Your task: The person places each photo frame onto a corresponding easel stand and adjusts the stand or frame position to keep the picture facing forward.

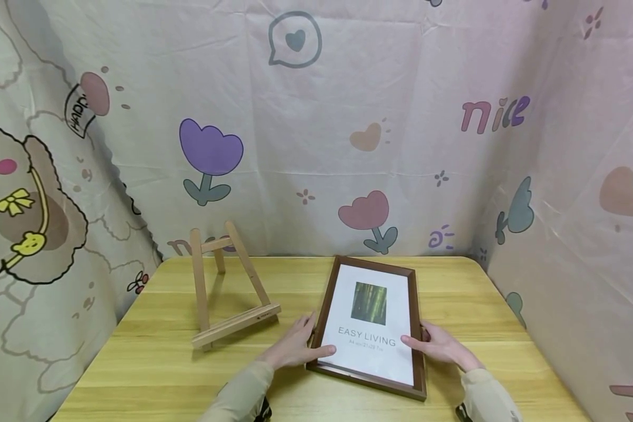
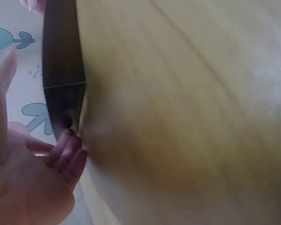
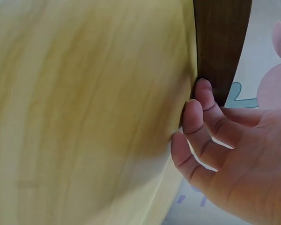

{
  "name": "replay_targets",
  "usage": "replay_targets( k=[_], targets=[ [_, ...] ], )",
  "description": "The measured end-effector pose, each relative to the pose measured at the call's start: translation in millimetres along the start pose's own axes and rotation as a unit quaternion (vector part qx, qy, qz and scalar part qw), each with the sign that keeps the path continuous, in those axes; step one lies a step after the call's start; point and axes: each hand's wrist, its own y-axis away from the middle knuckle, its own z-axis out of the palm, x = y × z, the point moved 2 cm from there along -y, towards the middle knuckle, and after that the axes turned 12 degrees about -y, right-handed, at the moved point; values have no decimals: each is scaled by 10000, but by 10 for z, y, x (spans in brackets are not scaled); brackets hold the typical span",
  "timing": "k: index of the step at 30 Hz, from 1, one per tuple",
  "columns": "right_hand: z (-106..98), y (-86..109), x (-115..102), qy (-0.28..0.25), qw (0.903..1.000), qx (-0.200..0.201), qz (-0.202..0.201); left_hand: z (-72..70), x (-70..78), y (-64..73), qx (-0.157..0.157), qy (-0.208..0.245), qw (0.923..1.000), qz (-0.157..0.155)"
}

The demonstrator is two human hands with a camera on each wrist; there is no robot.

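A picture frame [image 1: 366, 328] with a brown border lies slightly turned on the wooden table. Its white insert reads "EASY LIVING" under a small green picture. My left hand [image 1: 295, 344] holds its left side, thumb over the front; in the left wrist view the curled fingers [image 2: 68, 154] meet the frame's dark side at the table. On the opposite side my right hand [image 1: 443, 344] grips the right border, thumb on the front. The right wrist view has its bent fingertips [image 3: 193, 115] at the bottom edge of the brown side. Whether the fingertips reach beneath is hidden.
To the left of the frame a small wooden easel [image 1: 237, 325] stands on the table [image 1: 153, 375]. A patterned cloth [image 1: 295, 117] hangs behind the table and along both sides.
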Motion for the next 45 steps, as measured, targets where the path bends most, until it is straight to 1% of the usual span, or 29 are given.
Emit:
replay_targets(
  k=[4, 12, 16, 20, 23, 26, 28, 33, 34, 40, 45],
  targets=[
    [16, -21, -3, -67, 9999, -98, -106, 34, -35, -33, -102, -26, 9999, -1],
    [25, -73, 35, -347, 9978, -355, -430, 56, -48, -88, -160, -149, 9997, 134],
    [-12, -3, 46, -342, 9966, -527, -528, 47, -51, -89, -299, -89, 9994, 131],
    [-34, 120, 35, -139, 9958, -843, -331, 23, -70, -117, -406, -51, 9990, 184],
    [-19, 148, 23, -68, 9939, -1074, -238, -5, -70, -148, -398, -163, 9986, 305],
    [-1, 152, 4, -48, 9923, -1194, -313, -30, -64, -162, -382, -273, 9981, 406],
    [11, 153, -8, -81, 9907, -1277, -456, -38, -66, -167, -365, -285, 9978, 474],
    [37, 142, -26, -109, 9842, -1399, -1081, -39, -86, -180, -370, -214, 9974, 585],
    [41, 145, -22, -94, 9840, -1395, -1102, -38, -88, -180, -368, -223, 9973, 596],
    [67, 190, 9, -22, 9893, -1282, -695, -4, -101, -172, -303, -131, 9976, 608],
    [64, 217, 24, 25, 9901, -1309, -500, 10, -92, -142, -190, 9, 9980, 604]
  ],
)
